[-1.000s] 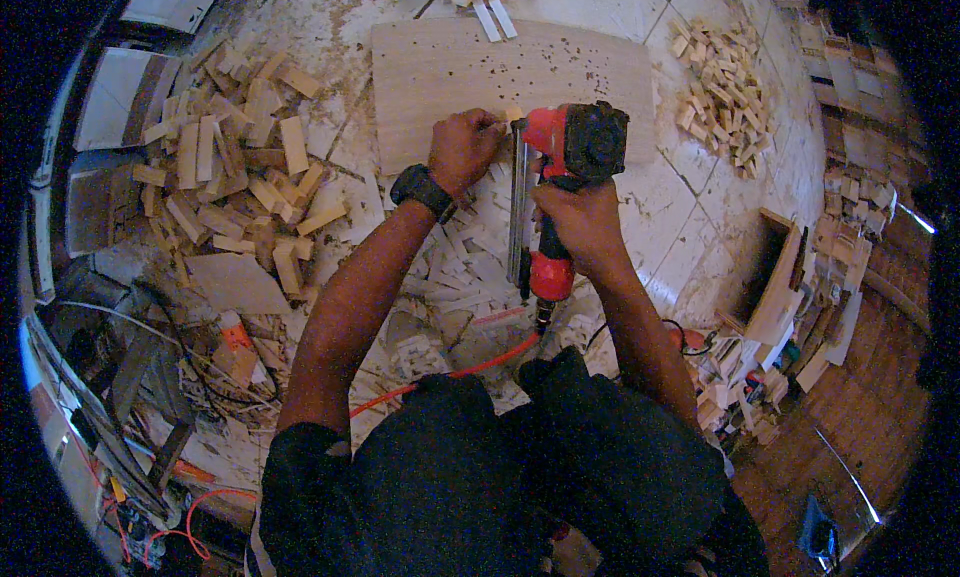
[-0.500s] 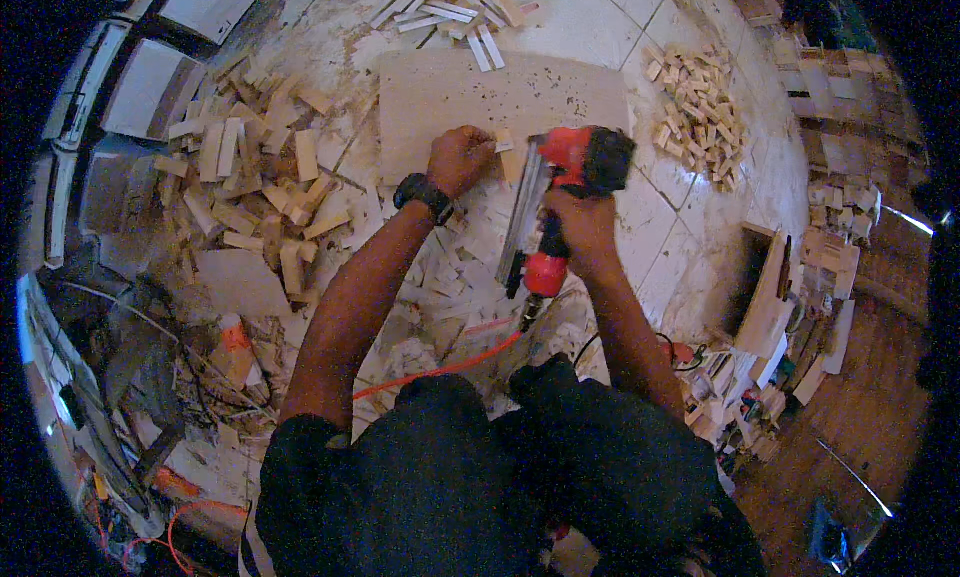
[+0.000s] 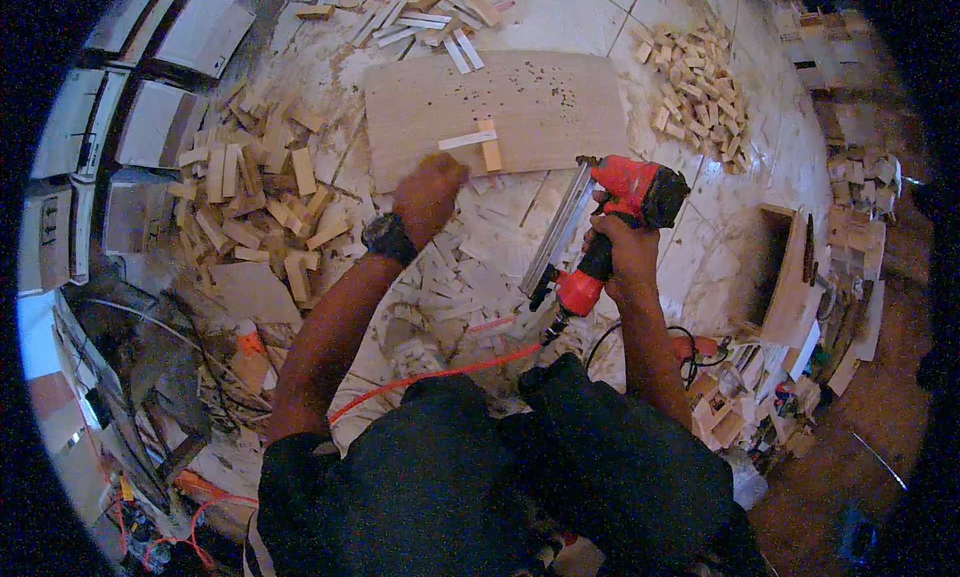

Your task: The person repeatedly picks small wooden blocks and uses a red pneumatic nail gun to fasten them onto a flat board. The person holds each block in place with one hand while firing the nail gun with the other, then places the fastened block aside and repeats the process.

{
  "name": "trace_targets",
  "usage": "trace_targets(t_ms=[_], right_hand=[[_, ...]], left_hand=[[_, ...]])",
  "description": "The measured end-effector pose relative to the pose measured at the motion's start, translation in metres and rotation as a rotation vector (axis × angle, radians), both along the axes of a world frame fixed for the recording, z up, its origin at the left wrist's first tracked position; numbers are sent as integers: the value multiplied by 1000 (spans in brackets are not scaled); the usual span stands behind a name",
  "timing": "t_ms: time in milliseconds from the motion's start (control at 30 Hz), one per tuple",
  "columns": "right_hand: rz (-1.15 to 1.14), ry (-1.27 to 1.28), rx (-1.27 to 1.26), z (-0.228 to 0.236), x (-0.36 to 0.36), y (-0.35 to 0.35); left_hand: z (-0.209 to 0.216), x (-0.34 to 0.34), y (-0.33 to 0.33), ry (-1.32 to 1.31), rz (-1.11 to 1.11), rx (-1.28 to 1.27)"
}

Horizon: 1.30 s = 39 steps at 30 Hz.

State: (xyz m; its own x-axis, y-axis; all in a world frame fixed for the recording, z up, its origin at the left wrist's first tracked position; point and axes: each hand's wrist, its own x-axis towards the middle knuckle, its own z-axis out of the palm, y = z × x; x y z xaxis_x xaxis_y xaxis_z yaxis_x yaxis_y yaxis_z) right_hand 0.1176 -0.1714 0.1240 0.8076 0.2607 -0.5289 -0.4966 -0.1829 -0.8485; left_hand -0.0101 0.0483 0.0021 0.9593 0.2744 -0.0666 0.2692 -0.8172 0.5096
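My right hand [image 3: 628, 247] grips the black handle of a red and black pneumatic nail gun [image 3: 632, 180]. Its long silver magazine slants down to the left, and an orange-red air hose [image 3: 430, 378] joins its lower end. On a flat wooden board [image 3: 410, 92], a thin white-faced strip [image 3: 466, 139] lies across a short wood block [image 3: 491, 158]. Just below the strip's left end is my left hand [image 3: 430, 194], with a dark watch on the wrist. Its fingers are blurred and partly hidden. The nail gun is apart from the wood, to its right.
Wood blocks are heaped at left [image 3: 265, 192], with a pile of smaller blocks [image 3: 703, 92] at upper right. White-faced strips [image 3: 425, 17] lie beyond the board. Scraps [image 3: 450, 277] litter the tiles before me. An open wooden box [image 3: 785, 277] stands at right.
The nail gun has moved right and slightly down, off the wood pieces. My left hand has drawn back down and left, uncovering the strip lying across the block.
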Motion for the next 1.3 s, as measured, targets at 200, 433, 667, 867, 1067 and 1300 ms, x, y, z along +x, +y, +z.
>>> trace_targets(t_ms=[200,433,667,867,1067,1300], right_hand=[[-1,30,37,-7,1,-11],[-18,100,8,-4,1,-17],[-25,44,64,0,-2,-17],[140,59,4,-3,-6,0],[329,-59,-49,-8,-11,23],[425,-93,-88,-23,-11,38]], left_hand=[[0,-12,-16,-65,-238,264],[10,-11,-1,119,-413,241],[25,-35,10,45,-187,156],[0,-11,-1,-103,482,-724],[-24,9,-5,-255,663,-957],[-43,20,17,-227,542,-866]])
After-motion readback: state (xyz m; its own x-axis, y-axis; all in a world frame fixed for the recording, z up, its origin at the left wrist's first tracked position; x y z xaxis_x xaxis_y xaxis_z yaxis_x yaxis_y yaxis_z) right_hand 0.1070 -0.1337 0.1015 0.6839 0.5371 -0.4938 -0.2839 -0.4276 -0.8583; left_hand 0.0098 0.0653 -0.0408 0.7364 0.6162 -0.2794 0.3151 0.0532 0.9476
